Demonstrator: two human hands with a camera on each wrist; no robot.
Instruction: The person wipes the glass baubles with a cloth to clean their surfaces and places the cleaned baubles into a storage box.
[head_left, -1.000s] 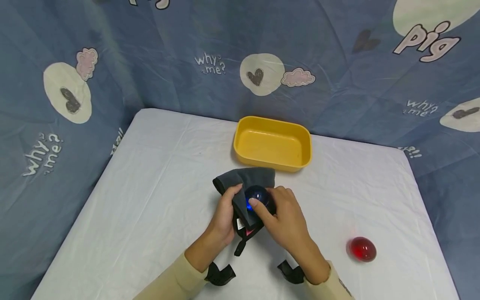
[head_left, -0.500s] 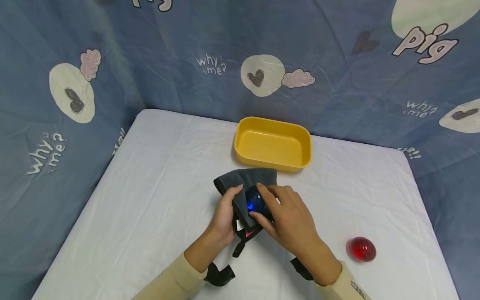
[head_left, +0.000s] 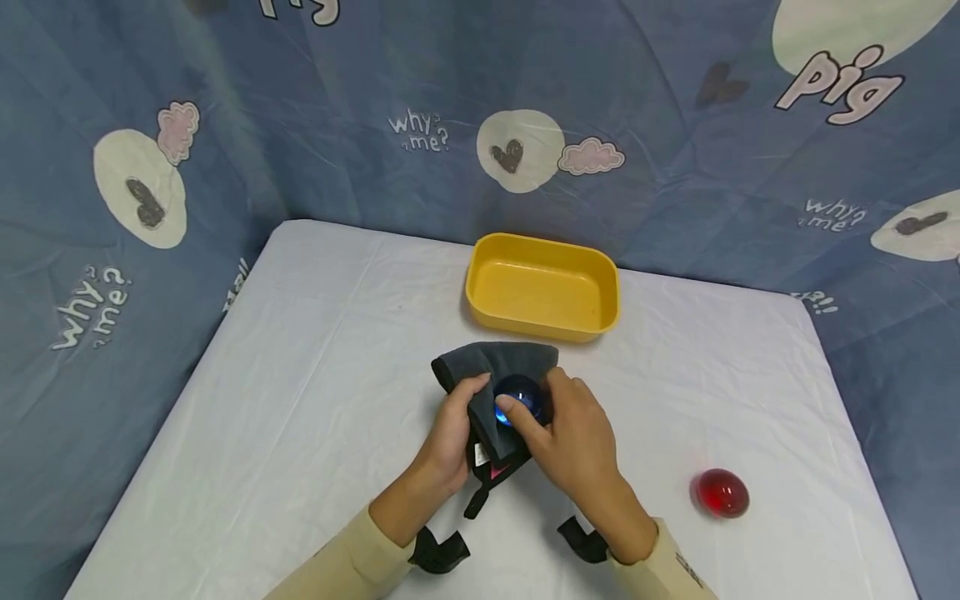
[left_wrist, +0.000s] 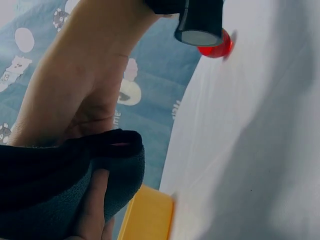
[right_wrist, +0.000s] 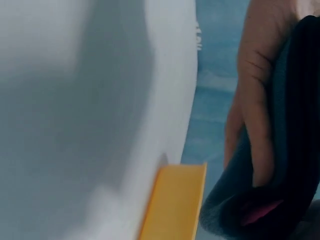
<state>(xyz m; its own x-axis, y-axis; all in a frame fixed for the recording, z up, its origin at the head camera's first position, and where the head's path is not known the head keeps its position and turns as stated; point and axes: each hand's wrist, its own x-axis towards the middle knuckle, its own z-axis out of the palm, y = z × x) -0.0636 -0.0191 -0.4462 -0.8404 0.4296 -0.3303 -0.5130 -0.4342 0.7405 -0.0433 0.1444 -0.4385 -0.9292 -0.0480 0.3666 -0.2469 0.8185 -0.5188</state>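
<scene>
Over the white table, my left hand (head_left: pixel 448 442) grips a folded grey cloth (head_left: pixel 489 363) with black edging and a small loop. A glossy dark blue ball (head_left: pixel 521 392) lies against the cloth. My right hand (head_left: pixel 583 442) holds the ball, its thumb across the near face and its other fingers around the far side, mostly hidden. In both wrist views the folded cloth (left_wrist: pixel 122 182) (right_wrist: pixel 280 215) hides the ball, and fingers press into the fabric.
A yellow plastic tub (head_left: pixel 542 327) stands behind the hands at the table's back edge. To the right, a clear red ball (head_left: pixel 722 493) lies on the white tablecloth (head_left: pixel 315 400). A blue printed curtain (head_left: pixel 337 108) hangs around the table.
The right hand shifted its fingers over the top of the blue ball, then moved back to its side with the thumb across the front. The left hand keeps its grip on the cloth.
</scene>
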